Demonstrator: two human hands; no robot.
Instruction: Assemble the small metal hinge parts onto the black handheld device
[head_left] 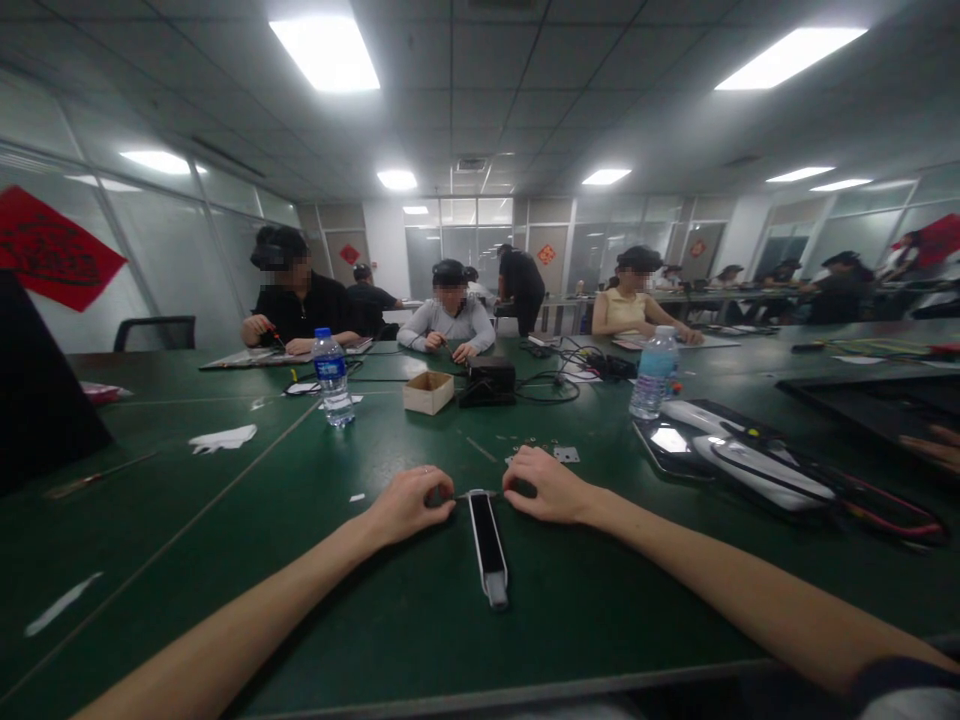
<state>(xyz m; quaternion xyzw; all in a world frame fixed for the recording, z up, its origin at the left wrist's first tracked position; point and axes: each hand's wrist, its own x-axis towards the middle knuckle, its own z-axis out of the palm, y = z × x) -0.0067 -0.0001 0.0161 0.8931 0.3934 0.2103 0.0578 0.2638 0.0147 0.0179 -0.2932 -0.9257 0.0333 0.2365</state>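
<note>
At six o'clock on the green tabletop [337,640] we had a slim black-and-white device [488,545] — left hand [411,500] at its ten, right hand [547,487] at its two, fingers curled; whether gripping, we couldn't tell.

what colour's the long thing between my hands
The long thing is black with a pale rim; head view.

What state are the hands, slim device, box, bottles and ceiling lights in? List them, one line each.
Left hand: fingers curled, beside the device's far end; grip unclear.
Right hand: fingers curled, across from the left; grip unclear.
Slim device: lying flat, dark face up.
Box: upright, open-topped.
Left bottle: upright, capped.
Right bottle: upright.
Ceiling lights: on.
</note>
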